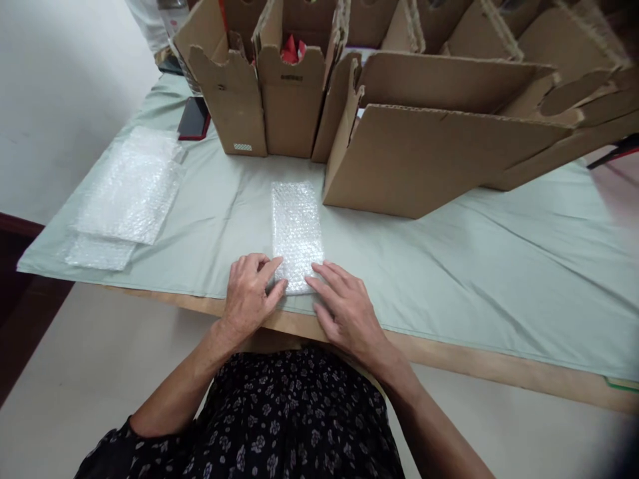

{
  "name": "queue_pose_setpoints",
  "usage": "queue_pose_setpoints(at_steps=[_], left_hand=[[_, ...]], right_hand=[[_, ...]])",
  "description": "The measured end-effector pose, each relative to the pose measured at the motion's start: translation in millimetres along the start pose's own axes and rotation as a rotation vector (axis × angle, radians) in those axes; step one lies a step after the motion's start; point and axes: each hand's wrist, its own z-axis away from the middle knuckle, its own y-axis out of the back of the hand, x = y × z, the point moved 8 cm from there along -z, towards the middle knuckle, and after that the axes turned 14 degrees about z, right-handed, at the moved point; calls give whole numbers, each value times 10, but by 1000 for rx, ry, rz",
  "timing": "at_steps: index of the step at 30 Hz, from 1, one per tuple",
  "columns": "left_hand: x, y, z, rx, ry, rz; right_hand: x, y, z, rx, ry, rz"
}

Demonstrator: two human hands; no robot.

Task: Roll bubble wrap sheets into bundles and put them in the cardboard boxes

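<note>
A narrow rectangle of bubble wrap (298, 223) lies flat on the green cloth, its near end close to the table's front edge. My left hand (249, 289) touches its near left corner with thumb and forefinger, the other fingers curled loosely on the cloth. On the near right side, my right hand (345, 303) rests with its fingers stretched out, fingertips on the wrap's edge. Neither hand grips the wrap. Whether anything lies inside or beneath the bubble wrap, I cannot tell.
Several cardboard file boxes (294, 110) stand along the back, some holding red items. One wide cardboard box (424, 163) juts forward at right. More bubble wrap sheets (132, 186) lie stacked at left, near a dark phone-like object (194, 118). The green cloth (479, 286) covers the table.
</note>
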Motion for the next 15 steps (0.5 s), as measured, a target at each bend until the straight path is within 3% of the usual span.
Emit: queue_pose_setpoints(at_steps=[4, 8, 12, 15], left_hand=[[103, 120, 4, 27, -75, 72], [290, 184, 74, -37, -203, 194], [202, 155, 83, -12, -101, 317], [67, 75, 29, 21, 19, 316]], right_hand=[[24, -53, -81, 38, 84, 150], [13, 38, -112, 51, 34, 14], [65, -3, -143, -59, -66, -84], [160, 26, -129, 3, -164, -52]])
